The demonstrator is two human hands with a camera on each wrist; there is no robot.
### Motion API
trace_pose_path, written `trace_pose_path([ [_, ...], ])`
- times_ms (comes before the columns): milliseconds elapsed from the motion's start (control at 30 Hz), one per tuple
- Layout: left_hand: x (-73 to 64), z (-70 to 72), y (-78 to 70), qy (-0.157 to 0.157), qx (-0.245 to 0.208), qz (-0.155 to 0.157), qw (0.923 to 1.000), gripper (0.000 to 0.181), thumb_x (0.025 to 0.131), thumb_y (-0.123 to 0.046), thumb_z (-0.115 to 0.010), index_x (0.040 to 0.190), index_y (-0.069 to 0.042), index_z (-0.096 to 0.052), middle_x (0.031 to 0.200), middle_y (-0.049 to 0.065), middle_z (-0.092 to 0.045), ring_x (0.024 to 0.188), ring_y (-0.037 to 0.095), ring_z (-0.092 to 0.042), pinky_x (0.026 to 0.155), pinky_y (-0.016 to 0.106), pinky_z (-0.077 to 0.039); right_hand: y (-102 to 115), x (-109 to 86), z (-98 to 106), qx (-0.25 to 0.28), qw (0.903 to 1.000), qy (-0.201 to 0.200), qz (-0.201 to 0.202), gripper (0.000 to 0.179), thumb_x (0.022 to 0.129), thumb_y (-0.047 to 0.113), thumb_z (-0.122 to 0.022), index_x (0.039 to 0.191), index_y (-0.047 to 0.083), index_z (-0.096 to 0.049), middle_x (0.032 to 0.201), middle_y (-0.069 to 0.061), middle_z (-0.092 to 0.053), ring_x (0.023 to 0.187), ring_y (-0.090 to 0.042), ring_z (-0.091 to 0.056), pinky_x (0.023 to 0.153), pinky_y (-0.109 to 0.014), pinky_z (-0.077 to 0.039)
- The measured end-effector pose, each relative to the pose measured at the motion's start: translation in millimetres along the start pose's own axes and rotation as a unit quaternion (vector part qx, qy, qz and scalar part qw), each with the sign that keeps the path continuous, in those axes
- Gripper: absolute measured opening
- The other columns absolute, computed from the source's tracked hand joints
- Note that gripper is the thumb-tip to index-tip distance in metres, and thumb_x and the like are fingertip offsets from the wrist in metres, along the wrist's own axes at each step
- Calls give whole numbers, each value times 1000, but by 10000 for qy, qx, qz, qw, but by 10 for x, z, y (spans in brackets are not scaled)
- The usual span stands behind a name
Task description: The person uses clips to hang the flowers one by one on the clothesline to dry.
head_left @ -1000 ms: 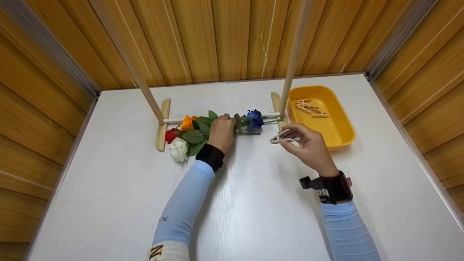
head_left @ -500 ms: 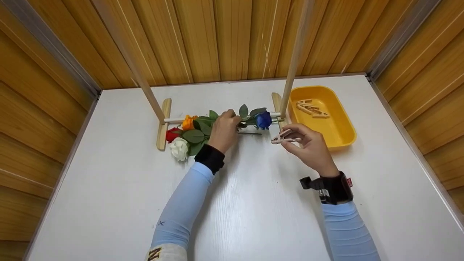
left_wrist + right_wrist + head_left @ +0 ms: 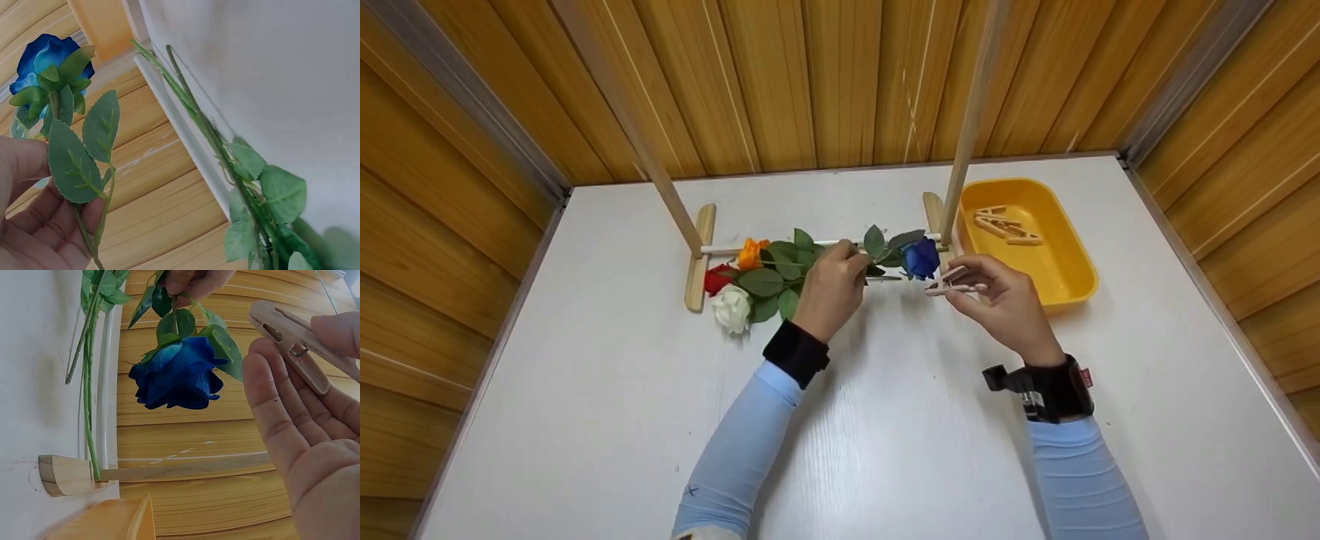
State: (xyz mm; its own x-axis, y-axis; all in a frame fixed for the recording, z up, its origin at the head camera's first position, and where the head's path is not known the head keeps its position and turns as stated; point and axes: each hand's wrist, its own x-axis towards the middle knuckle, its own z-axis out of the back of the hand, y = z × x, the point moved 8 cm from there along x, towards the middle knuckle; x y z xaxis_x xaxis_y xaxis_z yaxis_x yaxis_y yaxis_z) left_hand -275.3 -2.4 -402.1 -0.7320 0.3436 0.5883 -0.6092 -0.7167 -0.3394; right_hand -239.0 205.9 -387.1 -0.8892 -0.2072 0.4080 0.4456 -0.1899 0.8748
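Note:
My left hand [image 3: 834, 289] grips the stem of a blue rose [image 3: 921, 259], just below its leaves. In the left wrist view the bloom [image 3: 53, 73] is held up, apart from the other stems. My right hand [image 3: 1001, 307] pinches a wooden clothespin [image 3: 309, 334] between thumb and fingers, close to the right of the bloom. Left of my left hand lie an orange rose [image 3: 751, 255], a red rose [image 3: 718, 280] and a white rose [image 3: 731, 309]. Their green stems [image 3: 208, 129] point right, beneath the raised rose.
Two upright wooden posts [image 3: 960, 165] stand on flat wooden feet [image 3: 695, 285], joined low by a white rod [image 3: 724, 249]. A yellow tray [image 3: 1069, 270] with several clothespins [image 3: 997, 223] stands at the right. Wood-look panels [image 3: 840, 82] enclose the white table [image 3: 885, 450].
My left hand has lifted the blue rose off the other stems and shifted it right, nearer the clothespin. My right hand has stayed almost still.

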Motion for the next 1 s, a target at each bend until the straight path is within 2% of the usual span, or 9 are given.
trace_pose_path([
  [133, -49, 45, -80, -46, -51, -8, 10000, 14, 93, 8, -66, 88, -1, -76, 83, 10, -58, 76, 23, -59, 67, 33, -53, 20, -4, 16, 41, 10000, -1, 27, 37, 83, -20, -73, 119, -17, -63, 105, -27, -70, 94, -9, -70, 86, -21, -58],
  [333, -149, 58, -165, -2, -66, 178, 9998, 14, 92, 5, -69, 84, -4, -75, 82, 8, -58, 73, 20, -60, 64, 32, -53, 44, -5, 40, -13, 9999, -17, 159, 38, 83, -19, -74, 119, -15, -64, 105, -27, -70, 93, -9, -70, 83, -21, -58],
  [467, -226, 33, -230, 60, -88, 207, 9997, 15, 90, 5, -70, 80, -4, -74, 79, 7, -57, 71, 19, -59, 62, 30, -52, 39, -3, 57, -114, 9998, -79, 167, 38, 82, -19, -74, 119, -15, -64, 105, -26, -71, 93, -8, -70, 83, -20, -58],
  [767, -367, -39, -329, 132, -6, 282, 9995, 15, 89, 4, -72, 77, -5, -75, 76, 5, -58, 66, 19, -60, 60, 31, -54, 29, 3, 59, 7, 9998, -122, 139, 37, 82, -20, -74, 117, -16, -64, 103, -29, -70, 93, -8, -70, 86, -21, -58],
  [1000, -442, -124, -358, 404, 30, 431, 9983, 15, 88, 4, -72, 76, -5, -77, 75, 5, -58, 66, 19, -59, 61, 32, -54, 29, -6, 57, -6, 9998, -101, 150, 37, 83, -20, -73, 118, -16, -63, 104, -29, -70, 93, -8, -70, 86, -20, -57],
])
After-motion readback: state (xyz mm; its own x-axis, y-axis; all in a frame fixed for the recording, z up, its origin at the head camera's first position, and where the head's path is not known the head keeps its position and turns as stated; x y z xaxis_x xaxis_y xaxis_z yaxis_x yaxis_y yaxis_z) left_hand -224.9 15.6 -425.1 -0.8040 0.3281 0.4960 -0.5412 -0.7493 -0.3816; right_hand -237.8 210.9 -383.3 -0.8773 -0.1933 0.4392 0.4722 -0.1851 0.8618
